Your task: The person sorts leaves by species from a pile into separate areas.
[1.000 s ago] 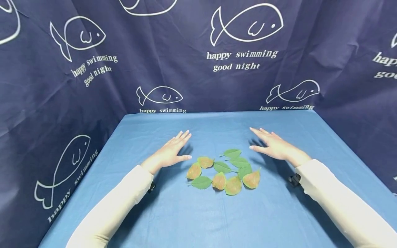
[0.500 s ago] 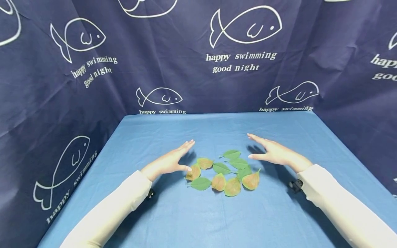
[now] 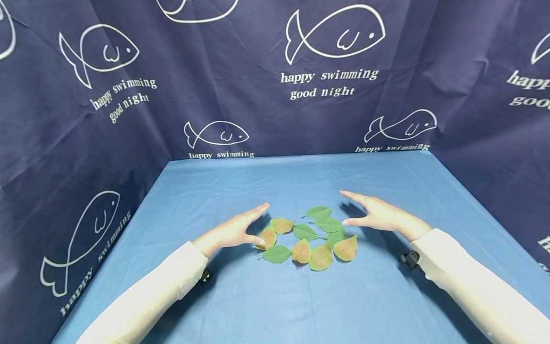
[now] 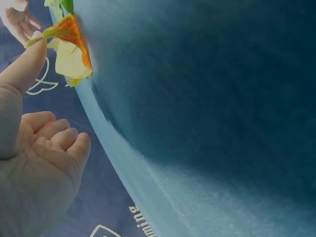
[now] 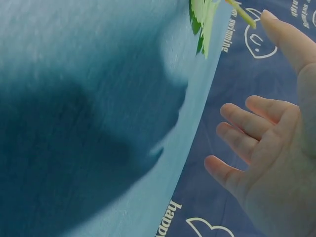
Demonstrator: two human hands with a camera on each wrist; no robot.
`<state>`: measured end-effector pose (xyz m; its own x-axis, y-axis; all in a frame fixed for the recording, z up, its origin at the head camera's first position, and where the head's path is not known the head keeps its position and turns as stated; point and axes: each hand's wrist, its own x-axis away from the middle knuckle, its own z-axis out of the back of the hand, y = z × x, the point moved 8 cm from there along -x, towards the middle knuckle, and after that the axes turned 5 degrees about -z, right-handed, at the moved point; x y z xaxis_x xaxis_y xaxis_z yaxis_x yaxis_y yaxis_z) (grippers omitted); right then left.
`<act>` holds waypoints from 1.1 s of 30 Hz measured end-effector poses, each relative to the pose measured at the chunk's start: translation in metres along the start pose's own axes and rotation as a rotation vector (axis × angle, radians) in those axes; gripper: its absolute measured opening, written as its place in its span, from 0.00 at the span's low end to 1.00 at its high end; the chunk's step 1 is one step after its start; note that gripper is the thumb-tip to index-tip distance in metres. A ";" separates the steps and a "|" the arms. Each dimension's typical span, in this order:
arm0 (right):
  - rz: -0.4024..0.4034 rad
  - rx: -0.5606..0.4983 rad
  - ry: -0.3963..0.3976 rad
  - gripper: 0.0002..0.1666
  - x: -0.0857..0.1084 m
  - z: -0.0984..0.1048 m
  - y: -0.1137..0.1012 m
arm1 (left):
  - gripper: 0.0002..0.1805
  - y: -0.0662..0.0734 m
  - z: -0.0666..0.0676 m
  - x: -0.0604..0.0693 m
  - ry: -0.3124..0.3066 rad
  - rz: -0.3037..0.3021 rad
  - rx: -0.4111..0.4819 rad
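Several leaves lie in a loose ring on the blue table. The orange-and-green ones include a left leaf [image 3: 269, 237], an upper leaf [image 3: 281, 226] and a right leaf [image 3: 345, 248]. Among the plain green ones are a front-left leaf [image 3: 276, 254] and a back leaf [image 3: 319, 212]. My left hand [image 3: 232, 232] hovers left of the ring with nothing in it. Its thumb tip overlaps the left leaf's stem in view; contact cannot be told. My right hand [image 3: 382, 214], also holding nothing, hovers at the right, its thumb [image 5: 289, 39] pointing toward the green leaves. Both hands' fingers are extended and relaxed.
A blue cloth [image 3: 258, 306] covers the table. Dark blue curtains [image 3: 275, 114] with white fish prints enclose its back and sides. A small black device [image 3: 410, 259] sits under the right wrist.
Both hands have lowered and come slightly nearer the front, and their fingers have turned more side-on. The left thumb has come to the left leaf's edge in view. The leaves stay put.
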<state>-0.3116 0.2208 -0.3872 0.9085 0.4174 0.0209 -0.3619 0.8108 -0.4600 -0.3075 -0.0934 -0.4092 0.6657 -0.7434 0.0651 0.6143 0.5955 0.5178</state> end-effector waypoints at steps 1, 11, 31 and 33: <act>0.004 -0.003 -0.002 0.54 0.000 -0.001 -0.001 | 0.54 0.000 -0.001 0.001 -0.002 0.000 0.005; 0.026 -0.017 -0.027 0.52 0.008 -0.009 -0.007 | 0.51 -0.002 -0.012 0.007 -0.002 0.050 0.105; 0.097 -0.093 0.011 0.23 0.018 -0.014 -0.014 | 0.46 0.001 -0.020 0.010 -0.030 0.077 0.097; 0.092 -0.110 -0.002 0.21 0.018 -0.016 -0.014 | 0.46 0.002 -0.020 0.010 -0.034 0.086 0.101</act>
<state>-0.2867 0.2104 -0.3940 0.8718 0.4893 -0.0241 -0.4189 0.7191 -0.5545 -0.2913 -0.0937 -0.4249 0.6983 -0.7017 0.1412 0.5087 0.6253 0.5918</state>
